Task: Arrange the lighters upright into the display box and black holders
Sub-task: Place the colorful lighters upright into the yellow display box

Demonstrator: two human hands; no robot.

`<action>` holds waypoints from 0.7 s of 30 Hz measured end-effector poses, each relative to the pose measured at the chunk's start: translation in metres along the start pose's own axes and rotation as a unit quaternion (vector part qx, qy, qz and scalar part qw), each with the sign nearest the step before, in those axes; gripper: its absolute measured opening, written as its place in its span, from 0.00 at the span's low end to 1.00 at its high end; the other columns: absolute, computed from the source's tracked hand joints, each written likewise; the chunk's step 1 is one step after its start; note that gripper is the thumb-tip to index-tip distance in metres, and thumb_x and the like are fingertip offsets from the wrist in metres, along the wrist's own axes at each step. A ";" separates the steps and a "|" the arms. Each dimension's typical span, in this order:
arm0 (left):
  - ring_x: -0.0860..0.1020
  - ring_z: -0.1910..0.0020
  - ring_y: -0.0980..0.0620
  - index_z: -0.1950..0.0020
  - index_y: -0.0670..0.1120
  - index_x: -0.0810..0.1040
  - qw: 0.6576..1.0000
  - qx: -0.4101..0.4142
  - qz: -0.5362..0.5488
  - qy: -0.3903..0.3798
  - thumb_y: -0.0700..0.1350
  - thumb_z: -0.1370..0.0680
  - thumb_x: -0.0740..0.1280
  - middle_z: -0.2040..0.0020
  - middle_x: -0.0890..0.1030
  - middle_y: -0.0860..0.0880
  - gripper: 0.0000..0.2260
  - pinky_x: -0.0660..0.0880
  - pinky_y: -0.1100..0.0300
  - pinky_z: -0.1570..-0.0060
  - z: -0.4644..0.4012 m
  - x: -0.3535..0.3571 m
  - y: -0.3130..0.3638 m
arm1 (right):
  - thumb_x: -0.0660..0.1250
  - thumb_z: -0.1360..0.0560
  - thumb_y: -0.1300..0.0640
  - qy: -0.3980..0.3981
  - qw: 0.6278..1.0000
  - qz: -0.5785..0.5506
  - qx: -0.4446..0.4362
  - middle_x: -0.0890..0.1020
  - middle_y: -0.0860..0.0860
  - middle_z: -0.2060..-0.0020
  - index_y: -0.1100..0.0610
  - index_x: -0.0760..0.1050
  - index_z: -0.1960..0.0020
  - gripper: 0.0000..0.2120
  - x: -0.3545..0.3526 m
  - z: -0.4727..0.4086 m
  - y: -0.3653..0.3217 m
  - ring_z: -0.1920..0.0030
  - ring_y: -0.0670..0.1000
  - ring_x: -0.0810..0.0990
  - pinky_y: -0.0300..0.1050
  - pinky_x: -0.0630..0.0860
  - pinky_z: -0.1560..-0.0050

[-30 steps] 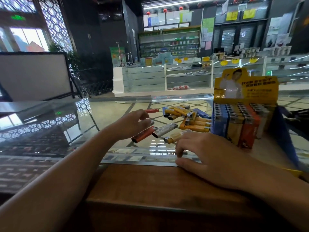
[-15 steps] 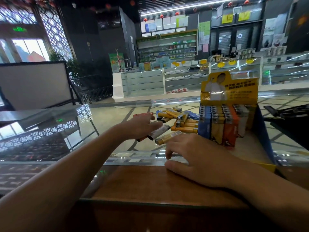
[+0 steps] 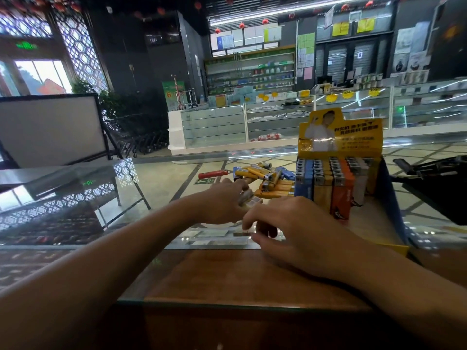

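My left hand [image 3: 222,202] reaches across the glass counter, its fingers curled over two loose lighters [image 3: 249,199] whose ends poke out past the fingertips. My right hand [image 3: 300,231] rests on the counter just in front of them, fingers bent down, holding nothing. A pile of yellow and blue lighters [image 3: 267,179] lies flat behind the hands, and one red lighter [image 3: 213,174] lies apart at its left. The yellow and blue display box [image 3: 389,198] stands at the right with several lighters upright [image 3: 328,184] in its left part. The black holder [image 3: 434,188] is at the far right.
The counter has a glass top [image 3: 156,188] with a wooden edge [image 3: 240,279] near me. A framed board [image 3: 50,127] stands at the back left. Shop display cabinets [image 3: 278,122] line the far side of the aisle.
My left hand has moved right and closed over the red-brown and grey lighters. My right hand has curled its fingers more. The view has tilted up and shifted.
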State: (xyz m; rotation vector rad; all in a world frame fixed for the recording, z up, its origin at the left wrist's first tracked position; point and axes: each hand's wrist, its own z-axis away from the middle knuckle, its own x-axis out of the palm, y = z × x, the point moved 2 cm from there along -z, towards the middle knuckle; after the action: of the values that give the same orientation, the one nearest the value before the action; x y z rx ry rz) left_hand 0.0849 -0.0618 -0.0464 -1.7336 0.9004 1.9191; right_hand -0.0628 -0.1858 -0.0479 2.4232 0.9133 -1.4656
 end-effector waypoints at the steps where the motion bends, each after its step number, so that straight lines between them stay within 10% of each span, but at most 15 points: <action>1: 0.76 0.39 0.45 0.25 0.47 0.62 0.998 -0.004 0.061 -0.007 0.49 0.22 0.70 0.34 0.74 0.43 0.29 0.77 0.54 0.45 0.000 -0.003 -0.002 | 0.69 0.23 0.52 0.015 1.000 -0.006 0.006 0.78 0.38 0.60 0.44 0.76 0.43 0.10 0.000 0.001 0.001 0.61 0.39 0.77 0.35 0.76 0.60; 6: 0.79 0.57 0.52 0.32 0.47 0.70 0.997 0.015 0.067 0.030 0.45 0.25 0.73 0.45 0.78 0.46 0.23 0.75 0.64 0.65 0.004 -0.005 -0.006 | 0.66 0.24 0.52 0.017 1.000 0.005 0.002 0.79 0.40 0.62 0.47 0.78 0.48 0.06 -0.001 0.001 0.001 0.66 0.37 0.74 0.32 0.73 0.64; 13: 0.72 0.39 0.52 0.30 0.48 0.68 0.984 0.078 -0.094 0.129 0.47 0.24 0.71 0.35 0.72 0.50 0.25 0.75 0.56 0.41 0.020 0.010 0.001 | 0.58 0.22 0.47 0.081 0.996 0.042 0.027 0.67 0.38 0.72 0.46 0.73 0.47 0.07 -0.005 0.002 -0.001 0.75 0.38 0.66 0.32 0.60 0.71; 21: 0.79 0.62 0.54 0.42 0.48 0.75 0.930 0.079 0.312 0.176 0.41 0.23 0.71 0.55 0.79 0.47 0.12 0.78 0.59 0.65 0.056 0.002 0.017 | 0.68 0.22 0.51 0.124 0.987 0.012 0.103 0.73 0.40 0.69 0.49 0.70 0.34 0.18 -0.009 0.000 0.007 0.68 0.39 0.73 0.31 0.64 0.67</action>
State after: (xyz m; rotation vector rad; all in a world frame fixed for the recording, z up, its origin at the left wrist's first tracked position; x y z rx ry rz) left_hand 0.0324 -0.0351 -0.0443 -1.8699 1.8729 1.8221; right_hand -0.0615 -0.1956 -0.0412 2.8060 0.8093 -1.3304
